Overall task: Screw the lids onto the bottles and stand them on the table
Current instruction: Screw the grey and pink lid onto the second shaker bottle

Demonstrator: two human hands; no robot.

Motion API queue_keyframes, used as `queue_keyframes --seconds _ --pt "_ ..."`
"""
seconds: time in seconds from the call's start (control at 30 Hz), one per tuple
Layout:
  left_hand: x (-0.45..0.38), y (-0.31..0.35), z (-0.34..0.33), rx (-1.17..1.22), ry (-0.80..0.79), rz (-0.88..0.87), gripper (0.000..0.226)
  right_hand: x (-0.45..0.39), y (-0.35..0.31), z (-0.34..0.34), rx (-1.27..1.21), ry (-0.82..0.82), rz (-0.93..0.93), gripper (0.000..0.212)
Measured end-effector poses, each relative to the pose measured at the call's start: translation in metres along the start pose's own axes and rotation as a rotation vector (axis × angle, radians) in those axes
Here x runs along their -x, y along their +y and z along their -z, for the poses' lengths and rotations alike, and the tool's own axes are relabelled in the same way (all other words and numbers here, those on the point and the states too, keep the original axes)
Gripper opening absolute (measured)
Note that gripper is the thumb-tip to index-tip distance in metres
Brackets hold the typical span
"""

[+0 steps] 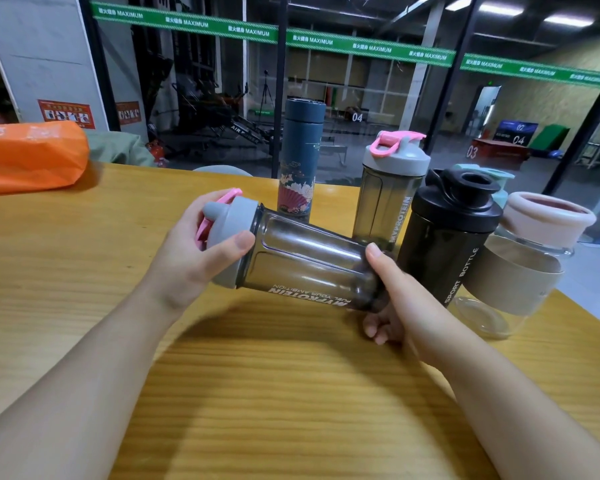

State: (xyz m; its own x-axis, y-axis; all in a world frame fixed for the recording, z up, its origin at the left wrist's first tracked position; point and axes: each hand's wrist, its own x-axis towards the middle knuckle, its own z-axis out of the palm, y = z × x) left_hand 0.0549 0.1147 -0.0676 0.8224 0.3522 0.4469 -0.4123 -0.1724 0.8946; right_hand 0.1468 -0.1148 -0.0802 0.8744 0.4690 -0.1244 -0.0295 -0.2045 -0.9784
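Nearest, held on its side just above the worktop [291,393]: a smoky shaker bottle [309,268], printed lettering upside down toward the camera. Left hand [201,251] wrapped round the grey lid [229,237], thumb across the rim, pink flip cap poking out between the fingers; a closed grip suited to twisting. Right hand [392,299] curled under and round the base, thumb on top, gripping the body as the counter-hold. Laid sideways, probably, so both wrists turn against each other without the worktop in the way. Lid seated flush against the body, so likely in the tightening stage; how far the thread is home cannot be told.

Just behind on the right, already upright and capped: a black sport bottle [451,237], and beside it a glass cup with a beige sleeve [520,271] and pale pink top. Further back, a second grey-lidded shaker [388,195] and a tall blue flask [300,157], both standing. Grouped at the far edge, seemingly to leave working room in front. Far left, an orange bag [28,154].
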Motion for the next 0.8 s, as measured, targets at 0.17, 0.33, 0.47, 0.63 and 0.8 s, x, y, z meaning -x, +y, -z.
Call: queue_keyframes --seconds 0.17,0.33,0.47,0.63,0.8 --pt "-0.001 -0.001 0.002 -0.002 -0.009 0.036 0.087 0.002 -0.004 -0.005 -0.055 0.04 0.047 0.072" --pt "-0.001 0.0 0.003 0.082 -0.026 0.319 0.063 0.015 -0.006 -0.004 0.11 0.082 0.333 0.054" --pt "-0.001 0.003 0.002 0.131 -0.048 0.505 0.041 0.017 -0.006 -0.003 0.13 0.086 0.424 0.059" --pt "-0.001 0.003 -0.001 0.109 -0.024 0.456 0.059 0.014 -0.008 -0.003 0.066 0.098 0.365 0.042" --pt "0.001 0.004 -0.003 0.05 -0.01 0.257 0.068 0.006 -0.009 -0.004 -0.082 0.051 0.131 0.046"
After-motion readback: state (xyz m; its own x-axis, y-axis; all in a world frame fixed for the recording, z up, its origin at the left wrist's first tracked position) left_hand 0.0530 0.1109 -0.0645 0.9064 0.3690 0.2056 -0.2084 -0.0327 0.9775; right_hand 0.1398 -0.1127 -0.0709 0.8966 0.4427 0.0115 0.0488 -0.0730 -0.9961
